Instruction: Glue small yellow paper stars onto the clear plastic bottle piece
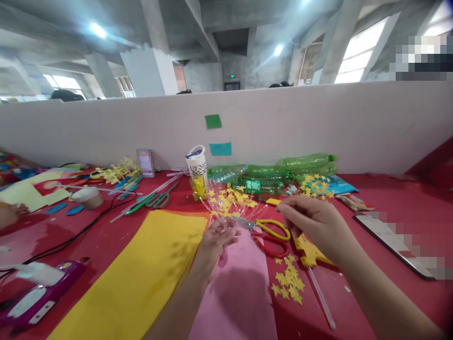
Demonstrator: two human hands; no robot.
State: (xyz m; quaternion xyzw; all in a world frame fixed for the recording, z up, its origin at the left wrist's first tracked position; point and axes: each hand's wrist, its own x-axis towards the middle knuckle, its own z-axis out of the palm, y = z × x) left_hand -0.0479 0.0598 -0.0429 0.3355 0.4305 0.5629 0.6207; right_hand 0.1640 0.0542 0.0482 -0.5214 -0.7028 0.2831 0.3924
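Note:
My left hand (220, 238) is closed around a clear plastic bottle piece (226, 222), its cut strips fanning out upward. Off to the right, my right hand (311, 219) is raised above a yellow glue gun (309, 252), thumb and fingers pinched together; whatever is between them is hidden or too small to make out. Scissors with one yellow and one red handle (274, 238) lie between the hands. Yellow paper stars (290, 281) are scattered beside the glue gun, and a further heap shows behind the plastic strips. Pink paper (233, 293) lies beneath my left hand.
Yellow sheets (138, 269) cover the left middle of the red table. Green bottles (306, 163) and a white cup (196, 163) stand or lie near the partition (106, 132). A purple power strip (46, 293) with cables is at left; another person's hand (12, 215) shows there.

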